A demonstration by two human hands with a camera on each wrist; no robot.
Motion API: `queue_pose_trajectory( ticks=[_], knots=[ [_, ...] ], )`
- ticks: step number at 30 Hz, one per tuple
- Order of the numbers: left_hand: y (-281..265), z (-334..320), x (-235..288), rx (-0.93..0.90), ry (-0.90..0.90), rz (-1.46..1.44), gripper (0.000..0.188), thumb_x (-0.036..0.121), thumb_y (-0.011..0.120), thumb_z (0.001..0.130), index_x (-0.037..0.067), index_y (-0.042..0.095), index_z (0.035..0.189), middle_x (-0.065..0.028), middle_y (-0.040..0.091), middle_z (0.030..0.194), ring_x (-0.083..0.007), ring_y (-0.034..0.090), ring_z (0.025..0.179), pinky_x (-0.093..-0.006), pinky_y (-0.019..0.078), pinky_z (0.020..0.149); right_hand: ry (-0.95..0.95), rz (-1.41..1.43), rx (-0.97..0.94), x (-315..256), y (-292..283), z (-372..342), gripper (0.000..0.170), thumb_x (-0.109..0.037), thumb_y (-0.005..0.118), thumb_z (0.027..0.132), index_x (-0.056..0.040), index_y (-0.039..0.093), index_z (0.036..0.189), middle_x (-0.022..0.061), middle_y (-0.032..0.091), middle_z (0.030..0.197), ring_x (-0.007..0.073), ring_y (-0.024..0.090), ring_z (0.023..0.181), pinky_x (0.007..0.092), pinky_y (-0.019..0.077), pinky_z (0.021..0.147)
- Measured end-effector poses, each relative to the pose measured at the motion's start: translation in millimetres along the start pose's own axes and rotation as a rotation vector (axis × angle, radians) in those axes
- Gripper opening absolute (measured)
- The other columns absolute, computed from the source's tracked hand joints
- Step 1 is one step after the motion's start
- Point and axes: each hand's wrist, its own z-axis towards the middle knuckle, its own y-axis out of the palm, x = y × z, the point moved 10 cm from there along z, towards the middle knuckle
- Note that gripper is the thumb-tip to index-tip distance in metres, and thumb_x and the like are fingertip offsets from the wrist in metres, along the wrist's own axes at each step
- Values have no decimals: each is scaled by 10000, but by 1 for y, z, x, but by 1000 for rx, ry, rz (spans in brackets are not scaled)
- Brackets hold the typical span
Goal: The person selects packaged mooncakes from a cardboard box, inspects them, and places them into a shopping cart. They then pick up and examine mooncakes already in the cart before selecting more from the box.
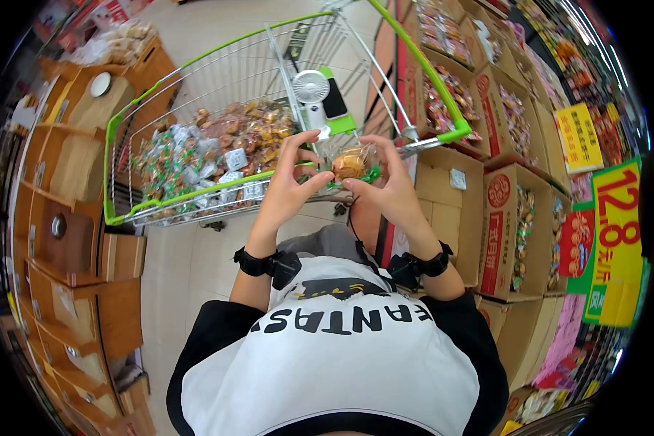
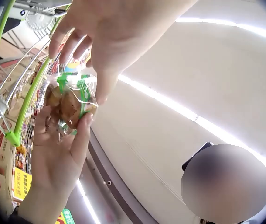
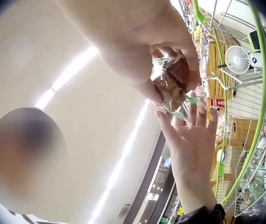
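A small brown pastry (image 1: 351, 164) in clear, green-marked wrapping is held up in front of the chest, just past the trolley's near side. My right hand (image 1: 391, 178) grips it between thumb and fingers, as the right wrist view shows with the wrapped pastry (image 3: 171, 84) under the palm. On the other side my left hand (image 1: 292, 182) is spread, its thumb tip right at the wrapper's edge. In the right wrist view the left hand (image 3: 194, 149) shows its palm, fingers loosely extended beside the wrapper.
The green-edged shopping trolley (image 1: 196, 212) bears heaps of wrapped sweets or snacks (image 1: 189, 152). A white fan (image 1: 312, 87) and a phone (image 1: 335, 99) are at its handle end. Cardboard boxes (image 1: 450, 218) of packets line the right; wooden bins (image 1: 80, 247) stand left.
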Motion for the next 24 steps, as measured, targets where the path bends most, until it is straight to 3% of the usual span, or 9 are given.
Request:
queue_pose_trajectory(
  ticks=[2,7,11,14,17,19,21,22,24],
  knots=[
    [-12,-3,5,-32,-28,-57,496,28,608,720,41,397,1169,-63,420,1163,-112,442,970,-242,400,787,-95,-12,-45,-11,13,15,610,-20,673,678,-46,295,1155,115,490,1017,159,527,941,246,448,771],
    [-55,-18,13,90,10,-151,431,8,553,769,16,389,1167,-61,443,1166,-124,429,1060,-249,376,854,-110,-129,-202,-17,64,48,624,-39,675,686,-38,266,1158,133,506,1006,159,523,936,247,434,762],
    [-106,-35,-1,371,-44,-249,376,41,555,789,-17,419,1135,-67,503,1068,-116,483,976,-222,398,807,12,139,-277,16,106,80,646,-138,697,686,-11,275,1158,154,495,1039,184,508,965,266,427,777],
    [-141,-56,-12,566,-149,-218,323,111,550,809,-4,469,1099,-31,544,952,-69,513,846,-209,421,718,-133,-294,-337,37,135,103,616,-303,653,718,31,368,1149,176,455,1062,212,502,973,307,438,747],
    [-171,-79,-31,679,-207,-218,303,129,553,810,2,490,1078,-25,553,931,-63,519,828,-199,423,702,-75,-440,-454,73,167,117,604,-307,648,716,28,394,1149,170,450,1033,204,533,883,300,442,704],
    [-189,-97,-50,744,-284,-176,290,152,561,807,5,509,1051,-23,559,919,-66,527,813,-193,433,676,26,-330,-424,85,181,118,528,-301,625,719,33,467,1096,154,442,1015,202,548,786,296,436,676],
    [-202,-110,-69,784,-276,-248,236,183,544,820,-9,532,956,-28,539,855,-81,534,718,-235,485,670,230,-337,-620,130,203,117,451,-278,599,718,52,519,1015,176,465,1016,208,556,760,291,445,645],
    [-210,-119,-75,821,-308,-216,274,200,539,822,-19,508,985,-55,542,861,-117,551,711,-272,506,676,198,-328,-648,135,212,117,407,-261,591,703,75,554,930,200,494,1016,210,565,747,286,454,619],
    [-215,-133,-78,866,-344,-225,289,204,537,823,-19,494,1003,-63,544,861,-134,560,703,-272,507,673,239,-366,-597,157,218,117,532,-314,619,694,78,486,1029,204,542,950,209,577,716,279,470,581]
  ],
)
